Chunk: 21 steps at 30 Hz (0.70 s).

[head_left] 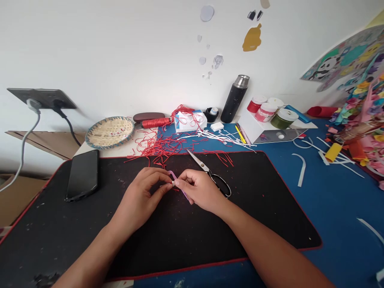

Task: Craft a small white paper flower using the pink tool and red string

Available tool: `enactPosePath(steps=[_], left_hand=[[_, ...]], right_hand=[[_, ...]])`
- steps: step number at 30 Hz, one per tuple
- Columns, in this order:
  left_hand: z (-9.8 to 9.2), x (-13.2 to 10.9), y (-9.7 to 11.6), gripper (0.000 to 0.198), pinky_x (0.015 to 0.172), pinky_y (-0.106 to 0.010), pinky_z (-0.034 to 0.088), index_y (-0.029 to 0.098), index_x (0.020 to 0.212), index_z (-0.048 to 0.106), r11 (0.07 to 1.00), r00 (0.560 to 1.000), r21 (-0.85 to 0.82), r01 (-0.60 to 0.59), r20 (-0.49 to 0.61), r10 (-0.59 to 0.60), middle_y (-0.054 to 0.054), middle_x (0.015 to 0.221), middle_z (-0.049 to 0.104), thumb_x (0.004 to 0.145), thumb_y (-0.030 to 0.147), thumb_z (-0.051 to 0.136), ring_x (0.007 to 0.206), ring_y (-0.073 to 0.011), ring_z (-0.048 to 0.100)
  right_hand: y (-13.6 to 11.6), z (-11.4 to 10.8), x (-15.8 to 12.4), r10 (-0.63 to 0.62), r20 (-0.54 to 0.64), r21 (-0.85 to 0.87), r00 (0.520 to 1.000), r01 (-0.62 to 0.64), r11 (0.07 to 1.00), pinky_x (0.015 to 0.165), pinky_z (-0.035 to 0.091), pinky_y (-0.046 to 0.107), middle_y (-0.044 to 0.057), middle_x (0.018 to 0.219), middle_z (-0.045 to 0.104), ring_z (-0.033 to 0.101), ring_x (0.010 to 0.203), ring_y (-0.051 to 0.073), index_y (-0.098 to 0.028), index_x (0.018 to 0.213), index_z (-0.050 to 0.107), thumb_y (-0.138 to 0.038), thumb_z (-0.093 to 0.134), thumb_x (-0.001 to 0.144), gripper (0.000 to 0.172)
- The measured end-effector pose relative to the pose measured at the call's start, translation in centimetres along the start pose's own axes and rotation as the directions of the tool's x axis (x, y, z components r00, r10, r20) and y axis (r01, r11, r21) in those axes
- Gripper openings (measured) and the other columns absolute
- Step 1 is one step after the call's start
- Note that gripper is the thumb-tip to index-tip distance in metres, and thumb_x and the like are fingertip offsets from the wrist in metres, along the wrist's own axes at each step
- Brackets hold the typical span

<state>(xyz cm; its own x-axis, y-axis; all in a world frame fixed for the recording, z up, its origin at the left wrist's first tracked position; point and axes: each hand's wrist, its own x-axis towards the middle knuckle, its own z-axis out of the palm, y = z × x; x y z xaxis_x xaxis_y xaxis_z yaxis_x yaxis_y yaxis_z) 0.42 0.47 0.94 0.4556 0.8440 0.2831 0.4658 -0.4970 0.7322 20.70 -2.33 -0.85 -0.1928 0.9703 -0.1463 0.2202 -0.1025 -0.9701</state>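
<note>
Over the black mat, both hands meet in pinches around a tiny white bead with a bit of red cord by it. My left hand is closed, its thumb and forefinger tips at the bead. From the right, my right hand pinches at the same spot. A thin purple strip curves up between the hands and passes under the right fingers; whether it is ribbon or a tool I cannot tell. Scissors with black handles lie just behind the right hand, partly covered by it.
A heap of red cords and white cords lies behind the mat. Further back are a woven basket, a red cord spool, a black flask and lidded jars. A phone lies left.
</note>
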Motion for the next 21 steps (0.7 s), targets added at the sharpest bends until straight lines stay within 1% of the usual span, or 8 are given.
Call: enactPosePath(steps=[6,11,16,21], left_hand=[[0.01,0.02,0.00,0.010,0.092,-0.040,0.050,0.027,0.087,0.073,0.999,0.999,0.015,-0.036,-0.012,0.036,-0.006,0.101,0.078,0.094,0.034,0.070,0.101,-0.0284,0.067],[0.03,0.01,0.02,0.011,0.090,-0.041,0.051,0.026,0.085,0.069,0.995,0.998,0.072,-0.063,-0.011,0.064,-0.006,0.097,0.077,0.094,0.032,0.068,0.097,-0.0288,0.067],[0.19,-0.08,-0.16,0.009,0.089,-0.041,0.050,0.026,0.088,0.068,0.986,0.994,0.121,-0.112,0.033,0.108,-0.007,0.097,0.077,0.096,0.026,0.063,0.096,-0.0284,0.068],[0.51,-0.34,-0.70,0.014,0.082,-0.039,0.050,0.025,0.090,0.067,0.969,0.989,0.198,-0.145,0.067,0.134,-0.007,0.092,0.076,0.100,0.028,0.057,0.087,-0.0274,0.068]], right_hand=[[0.33,0.12,0.10,-0.017,0.001,-0.020,1.000,0.017,1.000,0.044,0.036,0.021,-0.008,0.052,0.053,0.051,0.041,0.009,-0.020,0.086,0.064,-0.036,0.064,0.100,0.022],[0.50,0.13,0.10,-0.012,-0.005,-0.028,1.000,0.012,1.000,0.044,0.036,0.021,-0.008,0.052,0.053,0.052,0.041,0.009,-0.020,0.085,0.064,-0.036,0.064,0.100,0.022],[0.39,0.15,0.15,0.016,-0.009,-0.024,1.000,-0.016,1.000,0.043,0.035,0.020,-0.008,0.052,0.054,0.052,0.040,0.009,-0.020,0.084,0.064,-0.036,0.065,0.100,0.023],[0.20,0.02,0.18,0.053,-0.002,-0.017,0.999,-0.053,0.998,0.042,0.035,0.020,-0.008,0.047,0.052,0.050,0.039,0.009,-0.019,0.083,0.064,-0.035,0.063,0.102,0.024]])
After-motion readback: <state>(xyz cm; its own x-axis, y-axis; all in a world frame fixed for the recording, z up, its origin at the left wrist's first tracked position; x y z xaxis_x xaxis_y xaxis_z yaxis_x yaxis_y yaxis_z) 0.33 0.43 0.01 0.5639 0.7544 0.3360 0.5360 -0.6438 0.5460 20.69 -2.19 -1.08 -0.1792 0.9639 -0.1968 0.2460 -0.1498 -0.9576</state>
